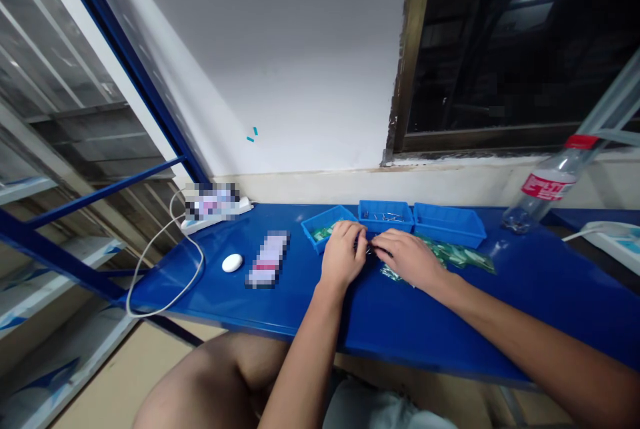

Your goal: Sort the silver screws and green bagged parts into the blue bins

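Observation:
My left hand (344, 252) and my right hand (406, 252) meet over the blue table, fingertips almost touching. Both have their fingers bent into a pinch. Something small, dark and shiny shows between them, too small to name. Just beyond my left hand is a blue bin (313, 244) with green-and-clear packets in it, partly covered by that hand. The middle blue bin (385, 228) holds several thin metal pieces. Clear packets (390, 273) lie beside my right hand, and a pile of green packets (463, 257) lies behind its wrist.
Another blue bin (450, 224) stands at the right. Farther right is a plastic bottle with a red cap (547, 186). On the left are a white oval object (232, 262), a blurred-out flat item (269, 260), and a power strip (193, 224) with a looping white cable (131, 289).

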